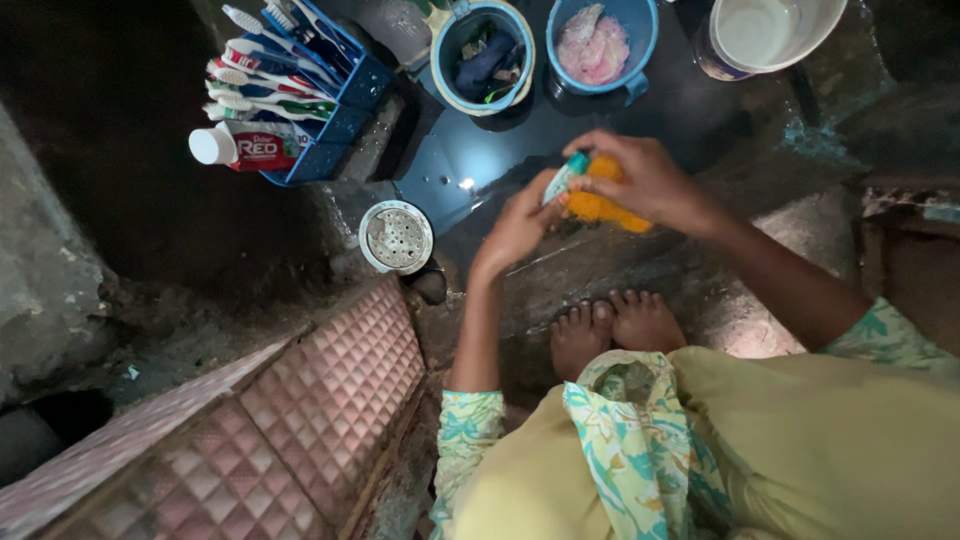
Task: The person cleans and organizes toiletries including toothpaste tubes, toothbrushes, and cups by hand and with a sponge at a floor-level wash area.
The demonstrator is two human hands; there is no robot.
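— What are you holding there, out past your toes?

— You are holding an orange scrubbing pad (610, 205) in your right hand (650, 180), fingers curled over its top and pressing it into the palm. Your left hand (520, 225) is coming at the pad from the side, pinching a small teal-and-white tube (566, 177) whose tip is touching the pad's upper end.

— How is the pad lying?

— Its long axis is running from the tube's tip down and away towards your right forearm, tilted, with the lower end poking out below your right fingers. The right hand is sitting on top of it; the left is just beside it, meeting it only through the tube. So the pad is lying between the two hands, nearer the right.

— And what is surrounding the pad?

— Directly beneath the pad your bare feet (610, 330) are resting on the wet stone floor (740, 320). Beyond the pad, a dark slab is carrying a blue mug (630, 60) with something pink in it, a second blue container (482, 55) of dark odds and ends, and a pale bucket (775, 30). Well apart from the pad, on your left, a blue rack (330, 120) is holding toothbrushes (260, 70) and a toothpaste tube (250, 147). Between the rack and the pad a round white strainer (396, 237) is lying, and nearer you than that, a pink tiled ledge (300, 410) is running off left.
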